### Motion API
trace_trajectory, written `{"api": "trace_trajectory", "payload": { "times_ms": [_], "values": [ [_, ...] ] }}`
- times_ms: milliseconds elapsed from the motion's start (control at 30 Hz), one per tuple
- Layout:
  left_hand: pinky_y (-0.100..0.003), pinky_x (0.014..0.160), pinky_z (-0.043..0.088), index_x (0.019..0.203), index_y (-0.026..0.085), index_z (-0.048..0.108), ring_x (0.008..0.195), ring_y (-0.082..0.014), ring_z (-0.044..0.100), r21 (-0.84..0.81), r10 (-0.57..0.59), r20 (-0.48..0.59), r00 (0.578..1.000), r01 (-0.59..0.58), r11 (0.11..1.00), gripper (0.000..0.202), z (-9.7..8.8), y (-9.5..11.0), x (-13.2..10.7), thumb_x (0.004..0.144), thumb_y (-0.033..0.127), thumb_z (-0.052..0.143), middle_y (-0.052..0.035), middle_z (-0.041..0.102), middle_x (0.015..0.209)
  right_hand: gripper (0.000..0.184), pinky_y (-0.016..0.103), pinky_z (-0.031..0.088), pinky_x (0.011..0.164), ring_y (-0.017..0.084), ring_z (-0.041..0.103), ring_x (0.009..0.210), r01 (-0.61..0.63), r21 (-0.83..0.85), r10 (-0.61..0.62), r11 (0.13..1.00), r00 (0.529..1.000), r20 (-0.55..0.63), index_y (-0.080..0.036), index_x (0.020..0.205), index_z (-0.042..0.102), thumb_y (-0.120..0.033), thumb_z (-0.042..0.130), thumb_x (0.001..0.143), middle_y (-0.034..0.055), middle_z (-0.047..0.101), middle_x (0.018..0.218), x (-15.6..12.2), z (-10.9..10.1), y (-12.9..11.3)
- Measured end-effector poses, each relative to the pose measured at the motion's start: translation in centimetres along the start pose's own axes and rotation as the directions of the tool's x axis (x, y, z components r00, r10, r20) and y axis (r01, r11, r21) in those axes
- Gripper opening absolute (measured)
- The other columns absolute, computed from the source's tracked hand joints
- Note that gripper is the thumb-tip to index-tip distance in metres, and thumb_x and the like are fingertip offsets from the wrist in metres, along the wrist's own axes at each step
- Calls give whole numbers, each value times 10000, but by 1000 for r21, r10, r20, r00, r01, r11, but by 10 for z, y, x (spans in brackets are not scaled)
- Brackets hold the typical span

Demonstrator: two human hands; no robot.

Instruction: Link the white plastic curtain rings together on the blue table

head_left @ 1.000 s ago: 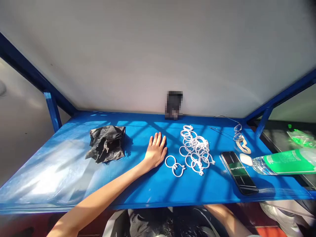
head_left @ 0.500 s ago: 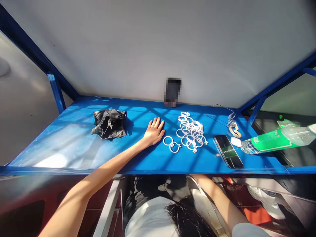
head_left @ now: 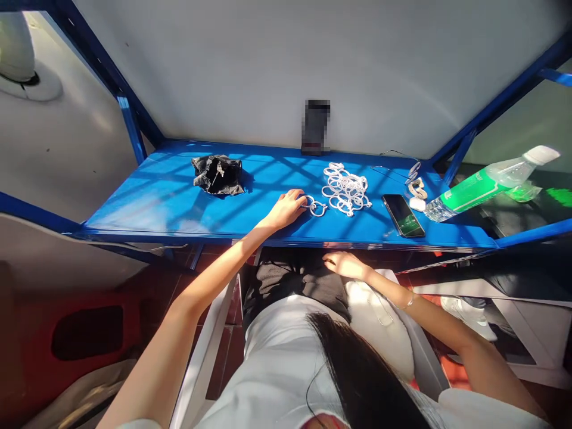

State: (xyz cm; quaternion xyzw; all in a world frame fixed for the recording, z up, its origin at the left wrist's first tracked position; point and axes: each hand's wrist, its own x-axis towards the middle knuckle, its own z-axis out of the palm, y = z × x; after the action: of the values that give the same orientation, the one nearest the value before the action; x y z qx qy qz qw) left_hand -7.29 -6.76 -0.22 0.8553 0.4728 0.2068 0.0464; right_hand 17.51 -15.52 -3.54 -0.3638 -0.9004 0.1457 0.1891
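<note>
My left hand (head_left: 288,208) reaches across the blue table (head_left: 170,196) with its fingers curled at a pair of white plastic rings (head_left: 315,207) lying near the front edge; the fingertips touch the nearer ring. A heap of several more white rings (head_left: 345,187) lies just right of them. My right hand (head_left: 344,264) rests below the table on my lap, fingers spread flat and holding nothing.
A crumpled black plastic bag (head_left: 218,174) sits at the back left. A black phone (head_left: 403,215), a small white case (head_left: 417,204), glasses (head_left: 413,171) and a lying green-labelled bottle (head_left: 482,183) crowd the right end. A dark object (head_left: 315,126) leans against the grey wall.
The view has tilted down and pulled back, so my lap and right hand now show. My left hand slid right from flat on the table and curled onto the two rings.
</note>
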Motion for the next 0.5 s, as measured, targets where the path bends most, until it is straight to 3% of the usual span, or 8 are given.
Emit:
{"api": "trace_trajectory", "payload": {
  "times_ms": [33, 67, 133, 233, 367, 500],
  "values": [
    [-390, 908, 469, 1009, 185, 588, 1153, -249, 510, 1, -1, -14, 1000, 1, 1000, 113, 2, 0, 1, 910, 202, 537, -117, 547, 1228, 275, 195, 466, 501, 118, 617, 533, 49, 38, -53, 998, 994, 92, -227, 767, 694, -278, 490, 943, -10, 696, 639, 4, -6, -10],
    [-371, 883, 471, 980, 183, 589, 1093, -235, 533, 1, 1, -26, 1000, -1, 1000, 89, 4, -1, 3, 914, 201, 532, -108, 564, 1173, 270, 198, 505, 573, 121, 651, 618, 79, 79, -87, 994, 990, 112, -219, 845, 700, -255, 458, 957, -2, 721, 729, 10, -13, -19],
    [-341, 855, 465, 944, 176, 584, 1021, -213, 545, -9, 9, -55, 998, -9, 1000, 75, 7, -3, 5, 918, 178, 513, -96, 572, 1108, 282, 282, 531, 853, 170, 665, 954, 147, 52, -146, 988, 989, -22, -198, 1030, 683, -253, 414, 971, 52, 723, 1021, 24, -28, -36],
    [-318, 859, 453, 923, 164, 576, 987, -194, 540, -46, 7, -111, 994, -12, 999, 94, 10, -8, 4, 909, 125, 491, -90, 569, 1064, 339, 430, 431, 1045, 235, 503, 1266, 136, -154, -148, 979, 987, -67, -215, 1242, 606, -280, 413, 970, 80, 590, 1326, 51, -37, -42],
    [-318, 867, 456, 908, 159, 578, 946, -187, 554, -56, -29, -167, 985, 20, 998, 97, 9, -15, -3, 897, 104, 499, -86, 563, 1039, 399, 471, 357, 1098, 270, 452, 1313, 42, -300, -45, 953, 999, -3, -152, 1306, 565, -300, 396, 976, 115, 517, 1405, 74, -20, -19],
    [-310, 843, 470, 867, 161, 584, 915, -190, 571, -17, -85, -155, 984, 83, 996, 101, 2, -15, -11, 897, 113, 501, -82, 573, 982, 431, 466, 350, 1102, 273, 430, 1330, -140, -301, 122, 943, 989, -79, -134, 1333, 537, -320, 385, 975, 120, 509, 1412, 74, -11, 0]
  ]
}}
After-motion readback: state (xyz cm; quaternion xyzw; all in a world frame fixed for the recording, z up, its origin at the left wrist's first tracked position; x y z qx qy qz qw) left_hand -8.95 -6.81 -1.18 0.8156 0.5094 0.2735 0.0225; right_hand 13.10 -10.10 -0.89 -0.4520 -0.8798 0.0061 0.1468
